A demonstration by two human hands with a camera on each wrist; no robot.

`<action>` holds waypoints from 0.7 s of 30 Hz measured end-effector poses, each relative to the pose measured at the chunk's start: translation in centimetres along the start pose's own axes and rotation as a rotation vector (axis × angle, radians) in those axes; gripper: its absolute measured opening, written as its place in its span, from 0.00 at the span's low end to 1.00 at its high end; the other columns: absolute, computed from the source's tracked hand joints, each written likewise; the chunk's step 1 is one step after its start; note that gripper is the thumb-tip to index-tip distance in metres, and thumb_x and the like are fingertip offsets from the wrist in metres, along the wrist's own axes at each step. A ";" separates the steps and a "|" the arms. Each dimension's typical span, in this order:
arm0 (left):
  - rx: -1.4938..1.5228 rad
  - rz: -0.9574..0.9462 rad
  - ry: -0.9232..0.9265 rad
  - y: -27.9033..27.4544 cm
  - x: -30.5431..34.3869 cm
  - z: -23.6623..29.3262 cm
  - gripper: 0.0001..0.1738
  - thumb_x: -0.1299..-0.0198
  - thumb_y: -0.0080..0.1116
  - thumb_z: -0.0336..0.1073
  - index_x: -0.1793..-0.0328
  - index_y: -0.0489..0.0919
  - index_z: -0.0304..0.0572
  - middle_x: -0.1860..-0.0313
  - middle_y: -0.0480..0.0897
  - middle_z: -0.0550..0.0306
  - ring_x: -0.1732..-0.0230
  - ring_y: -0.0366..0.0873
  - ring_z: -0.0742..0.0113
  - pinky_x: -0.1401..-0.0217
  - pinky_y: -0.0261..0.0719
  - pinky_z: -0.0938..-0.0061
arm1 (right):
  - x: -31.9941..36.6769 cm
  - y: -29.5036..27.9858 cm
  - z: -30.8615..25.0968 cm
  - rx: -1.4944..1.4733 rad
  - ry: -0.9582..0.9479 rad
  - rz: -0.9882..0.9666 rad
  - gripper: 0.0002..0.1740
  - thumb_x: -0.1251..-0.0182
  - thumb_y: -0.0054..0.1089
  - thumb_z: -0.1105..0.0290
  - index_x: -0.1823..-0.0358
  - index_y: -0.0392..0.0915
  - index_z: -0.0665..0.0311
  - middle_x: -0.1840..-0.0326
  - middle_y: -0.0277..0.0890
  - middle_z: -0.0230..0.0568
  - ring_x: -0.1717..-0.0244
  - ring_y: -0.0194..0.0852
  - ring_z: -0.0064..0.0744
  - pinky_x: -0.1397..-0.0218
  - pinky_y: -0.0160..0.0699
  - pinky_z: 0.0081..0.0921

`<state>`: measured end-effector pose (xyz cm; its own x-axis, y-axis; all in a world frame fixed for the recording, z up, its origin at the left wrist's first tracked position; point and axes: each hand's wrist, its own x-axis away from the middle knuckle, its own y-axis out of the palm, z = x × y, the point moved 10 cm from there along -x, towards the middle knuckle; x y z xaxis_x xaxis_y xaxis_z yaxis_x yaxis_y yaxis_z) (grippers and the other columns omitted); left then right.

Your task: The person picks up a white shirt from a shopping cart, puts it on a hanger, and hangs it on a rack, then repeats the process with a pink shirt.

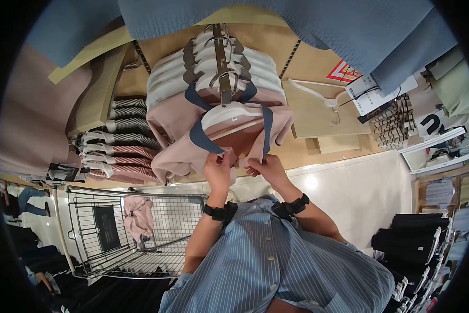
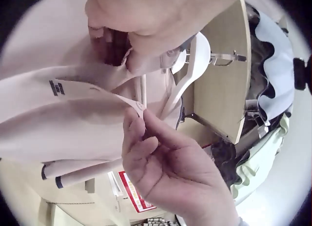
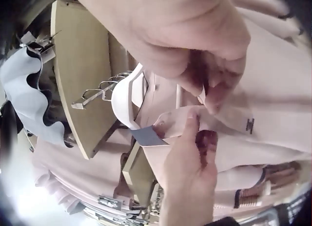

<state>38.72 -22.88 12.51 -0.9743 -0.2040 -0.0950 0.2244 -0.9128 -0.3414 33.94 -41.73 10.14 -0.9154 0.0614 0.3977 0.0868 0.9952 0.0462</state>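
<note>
A pink shirt (image 1: 179, 159) with a dark blue collar (image 1: 202, 136) hangs on a white hanger (image 1: 229, 116) at the front end of a metal rail. My left hand (image 1: 217, 172) pinches one front edge of its opening just below the collar. On the other front edge, my right hand (image 1: 268, 171) has thumb and fingers pinched on the fabric. The left wrist view shows the right hand (image 2: 173, 160) holding the placket corner (image 2: 138, 106). A small dark mark (image 3: 249, 126) sits on the shirt front in the right wrist view.
Several white garments (image 1: 164, 78) hang behind the shirt. Folded striped garments (image 1: 127, 125) are stacked at the left. A shopping cart (image 1: 174, 203) holding a pink garment (image 1: 138, 218) stands lower left. Blue clothing (image 1: 338, 26) hangs overhead. A bare white hanger (image 1: 318, 95) is at the right.
</note>
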 end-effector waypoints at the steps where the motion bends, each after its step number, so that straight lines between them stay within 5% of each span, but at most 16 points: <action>1: 0.076 -0.050 -0.029 0.4 0.2 -0.2 0.11 0.45 0.67 0.34 0.68 0.79 0.31 0.76 0.80 0.54 0.75 0.78 0.64 0.70 0.74 0.69 | 0.1 0.2 0.0 -0.073 0.027 0.004 0.14 0.35 0.62 0.66 0.60 0.80 0.73 0.68 0.82 0.42 0.68 0.83 0.29 0.67 0.79 0.21; 9: 0.243 -0.164 -0.037 1.0 2.1 1.0 0.07 0.41 0.63 0.29 0.60 0.83 0.31 0.67 0.84 0.49 0.69 0.81 0.66 0.65 0.77 0.73 | 0.1 2.3 -2.5 -0.232 0.021 -0.021 0.13 0.37 0.63 0.66 0.60 0.81 0.72 0.66 0.82 0.41 0.67 0.82 0.27 0.65 0.77 0.20; 15: 0.099 -0.128 0.199 0.2 2.1 3.2 0.08 0.44 0.63 0.27 0.59 0.84 0.33 0.66 0.83 0.46 0.64 0.82 0.52 0.60 0.77 0.68 | -0.4 2.1 -1.8 -0.212 0.021 0.023 0.12 0.38 0.65 0.68 0.62 0.81 0.72 0.67 0.82 0.41 0.67 0.81 0.27 0.66 0.78 0.20; 18: 0.144 -0.153 0.165 0.7 2.1 2.6 0.08 0.45 0.63 0.27 0.58 0.84 0.34 0.65 0.83 0.44 0.64 0.81 0.48 0.59 0.77 0.65 | -0.4 2.1 -1.7 -0.208 0.004 0.036 0.11 0.38 0.65 0.69 0.62 0.81 0.72 0.67 0.82 0.40 0.68 0.81 0.27 0.67 0.78 0.20; 21: 0.090 -0.091 0.267 0.2 2.3 3.8 0.06 0.45 0.65 0.28 0.67 0.82 0.29 0.67 0.82 0.43 0.69 0.81 0.52 0.66 0.76 0.67 | -0.8 2.1 -1.8 -0.194 -0.023 0.038 0.11 0.38 0.65 0.69 0.63 0.81 0.72 0.68 0.82 0.41 0.68 0.81 0.27 0.67 0.78 0.20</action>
<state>36.45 -24.86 15.82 -0.9487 -0.0301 -0.3146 0.1220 -0.9532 -0.2767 35.58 -39.87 11.62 -0.9185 0.1025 0.3818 0.1935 0.9588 0.2082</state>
